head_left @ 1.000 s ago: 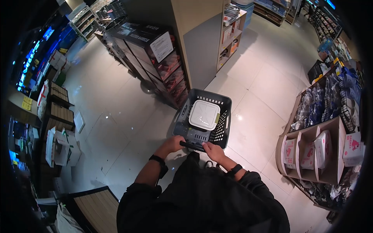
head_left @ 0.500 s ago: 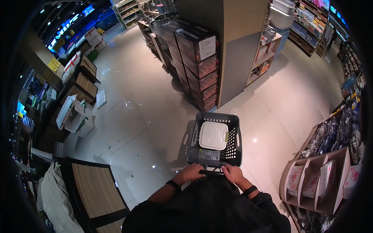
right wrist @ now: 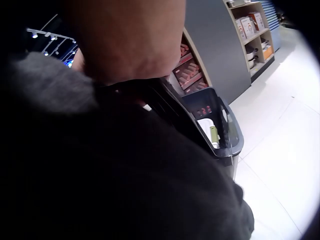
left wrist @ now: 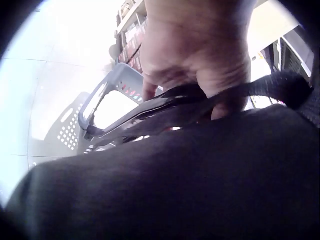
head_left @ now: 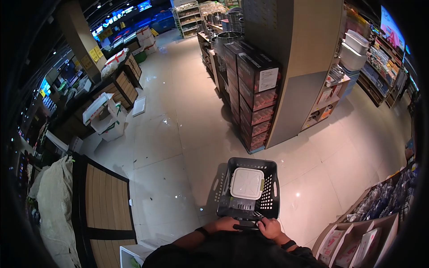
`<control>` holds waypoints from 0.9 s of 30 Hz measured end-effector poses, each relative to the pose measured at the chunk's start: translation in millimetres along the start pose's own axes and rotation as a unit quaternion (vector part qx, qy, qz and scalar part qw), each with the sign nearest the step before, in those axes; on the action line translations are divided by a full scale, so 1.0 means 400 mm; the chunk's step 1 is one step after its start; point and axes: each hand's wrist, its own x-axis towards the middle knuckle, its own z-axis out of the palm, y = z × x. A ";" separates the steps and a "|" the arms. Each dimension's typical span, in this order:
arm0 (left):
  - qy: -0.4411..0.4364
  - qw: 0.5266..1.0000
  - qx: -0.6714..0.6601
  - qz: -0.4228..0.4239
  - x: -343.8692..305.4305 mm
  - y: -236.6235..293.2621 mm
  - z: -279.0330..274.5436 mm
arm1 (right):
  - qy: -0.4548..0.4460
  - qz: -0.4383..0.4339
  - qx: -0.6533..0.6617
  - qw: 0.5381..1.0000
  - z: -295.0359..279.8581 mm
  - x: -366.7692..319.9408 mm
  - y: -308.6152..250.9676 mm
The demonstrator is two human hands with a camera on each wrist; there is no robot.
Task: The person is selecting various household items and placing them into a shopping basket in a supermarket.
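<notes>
In the head view a dark grey shopping basket with slotted sides stands in front of the body. Inside it lies a white lidded container with a green clip on its right side. My left hand grips the left end of the black basket handle, and my right hand grips its right end. The left wrist view shows the left hand from close by, its fingers partly hidden behind the handle. A dark sleeve covers much of the right wrist view, hiding the fingers of the right hand.
Stacked barbecue boxes and a pillar rise just beyond the basket. A wood-panelled stand lines the left, with white foam boxes farther on. A bin of packets is at lower right. Pale tiled floor runs between them.
The view has turned left and tilted up, so the boxes and pillar now sit farther right and the basket lower in view. Both hands keep their grip on the handle.
</notes>
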 end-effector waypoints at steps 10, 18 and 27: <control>0.049 0.987 -0.021 -0.152 -0.005 0.123 0.035 | -0.082 -0.085 0.038 0.992 -0.070 0.048 0.071; 0.155 0.964 -0.098 -0.194 0.022 0.175 0.075 | 0.005 -0.141 0.051 0.989 -0.084 0.156 0.131; 0.224 0.948 -0.101 -0.205 0.072 0.150 0.015 | -0.010 -0.150 0.047 0.988 -0.096 0.291 0.139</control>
